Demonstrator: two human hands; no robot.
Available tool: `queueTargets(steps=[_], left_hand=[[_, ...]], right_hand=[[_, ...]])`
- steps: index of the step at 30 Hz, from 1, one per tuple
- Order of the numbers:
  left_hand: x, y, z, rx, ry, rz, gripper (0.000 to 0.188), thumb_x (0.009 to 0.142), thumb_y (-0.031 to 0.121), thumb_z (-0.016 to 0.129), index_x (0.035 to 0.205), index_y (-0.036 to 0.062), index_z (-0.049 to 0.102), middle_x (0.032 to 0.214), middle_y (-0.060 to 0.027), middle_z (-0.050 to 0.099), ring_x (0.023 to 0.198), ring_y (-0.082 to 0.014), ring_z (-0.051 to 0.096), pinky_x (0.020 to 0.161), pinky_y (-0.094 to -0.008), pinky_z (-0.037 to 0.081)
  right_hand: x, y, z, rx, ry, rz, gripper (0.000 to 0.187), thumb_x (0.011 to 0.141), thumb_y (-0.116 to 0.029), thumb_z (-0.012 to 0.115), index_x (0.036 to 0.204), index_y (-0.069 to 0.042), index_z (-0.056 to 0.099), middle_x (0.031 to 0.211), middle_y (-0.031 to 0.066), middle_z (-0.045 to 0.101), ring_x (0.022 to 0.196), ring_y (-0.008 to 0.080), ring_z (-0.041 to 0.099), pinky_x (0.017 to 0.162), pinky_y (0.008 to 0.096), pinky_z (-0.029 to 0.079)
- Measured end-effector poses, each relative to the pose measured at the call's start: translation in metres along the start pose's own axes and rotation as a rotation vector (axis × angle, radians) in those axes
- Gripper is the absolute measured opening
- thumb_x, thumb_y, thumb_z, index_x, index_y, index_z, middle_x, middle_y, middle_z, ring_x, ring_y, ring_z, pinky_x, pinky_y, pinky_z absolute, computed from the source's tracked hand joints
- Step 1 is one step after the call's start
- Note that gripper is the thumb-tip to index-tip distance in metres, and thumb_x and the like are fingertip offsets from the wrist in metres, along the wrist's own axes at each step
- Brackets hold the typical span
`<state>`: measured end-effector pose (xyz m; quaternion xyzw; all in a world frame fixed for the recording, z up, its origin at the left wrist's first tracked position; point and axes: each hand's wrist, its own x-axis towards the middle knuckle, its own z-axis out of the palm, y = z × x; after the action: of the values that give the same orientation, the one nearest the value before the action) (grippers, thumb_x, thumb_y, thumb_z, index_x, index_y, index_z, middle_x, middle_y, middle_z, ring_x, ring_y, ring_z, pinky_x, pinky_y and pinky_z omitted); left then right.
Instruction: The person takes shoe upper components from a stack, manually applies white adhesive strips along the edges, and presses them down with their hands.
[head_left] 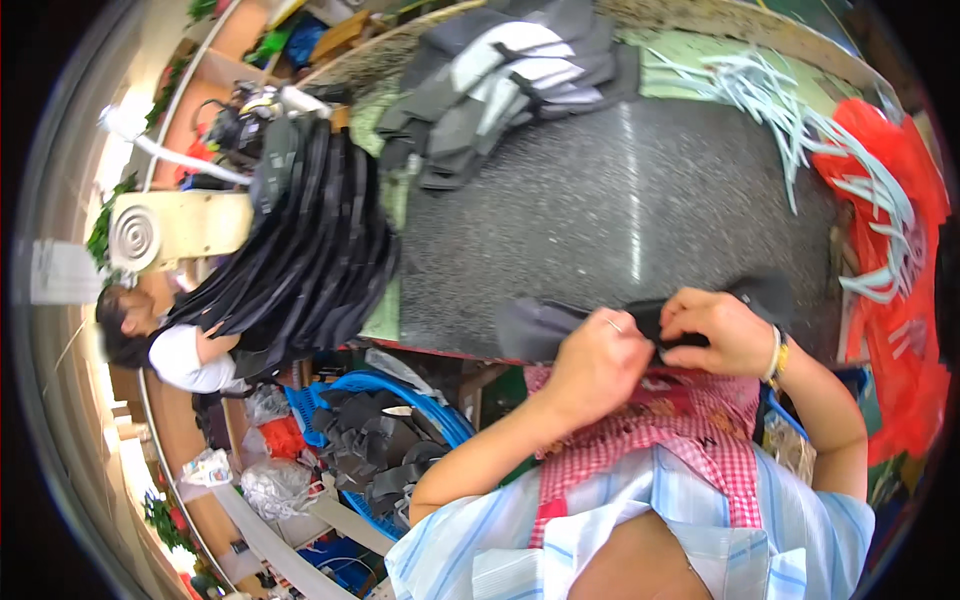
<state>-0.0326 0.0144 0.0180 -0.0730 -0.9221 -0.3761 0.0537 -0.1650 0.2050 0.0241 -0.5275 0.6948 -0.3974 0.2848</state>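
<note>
At the near edge of the table, my left hand (605, 362) is closed on a dark grey, flat, flexible piece (535, 328) that looks like cut fabric or foam. My right hand (715, 330) pinches the same piece close beside it, thumb and fingers drawn together. The ends of the piece stick out to the left and right of my hands. Its middle is partly hidden behind my fingers. Both hands are just in front of a red checked apron (700, 440). The table's speckled dark top (520, 230) stretches away beyond them.
Grey and white cut pieces (530, 75) lie heaped at the far side. Pale blue strips (780, 110) trail over a red plastic bag (900, 190) on the right. Left are layered black pieces (320, 230), a person (185, 355), and a blue basket (455, 425) of dark pieces.
</note>
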Motion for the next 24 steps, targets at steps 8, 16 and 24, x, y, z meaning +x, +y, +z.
queueTargets(steps=[8, 16, 24], left_hand=[[0.001, -0.002, -0.007, 0.043, -0.052, 0.124, 0.027, 0.075, 0.016, 0.077, 0.099, 0.0037, 0.072, 0.096, -0.0082, 0.065, 0.095, -0.0289, 0.063, 0.084, -0.0382, 0.053], [0.003, 0.003, -0.091, 0.601, 0.313, 0.356, 0.028, 0.072, 0.011, 0.067, 0.098, 0.0058, 0.072, 0.091, -0.0057, 0.071, 0.086, -0.0224, 0.069, 0.078, -0.0366, 0.055], [-0.032, -0.066, -0.336, 1.220, 0.330, -0.579, 0.025, 0.092, 0.025, 0.059, 0.102, 0.0088, 0.076, 0.092, -0.0183, 0.072, 0.087, -0.0362, 0.069, 0.076, -0.0474, 0.054]], right_hand=[[-0.011, -0.011, 0.007, -0.230, 0.001, -0.058, 0.030, 0.074, -0.013, 0.077, 0.102, -0.005, 0.069, 0.105, 0.0102, 0.057, 0.097, 0.0291, 0.060, 0.085, 0.0387, 0.050], [-0.023, -0.037, -0.021, -0.415, 0.603, -0.171, 0.026, 0.073, 0.004, 0.069, 0.098, -0.003, 0.067, 0.099, 0.0136, 0.063, 0.090, 0.0287, 0.061, 0.079, 0.0399, 0.048], [-0.054, -0.007, -0.047, -0.442, 0.639, 0.046, 0.027, 0.076, 0.007, 0.064, 0.102, -0.002, 0.065, 0.090, 0.0119, 0.065, 0.089, 0.0295, 0.062, 0.080, 0.0379, 0.047]])
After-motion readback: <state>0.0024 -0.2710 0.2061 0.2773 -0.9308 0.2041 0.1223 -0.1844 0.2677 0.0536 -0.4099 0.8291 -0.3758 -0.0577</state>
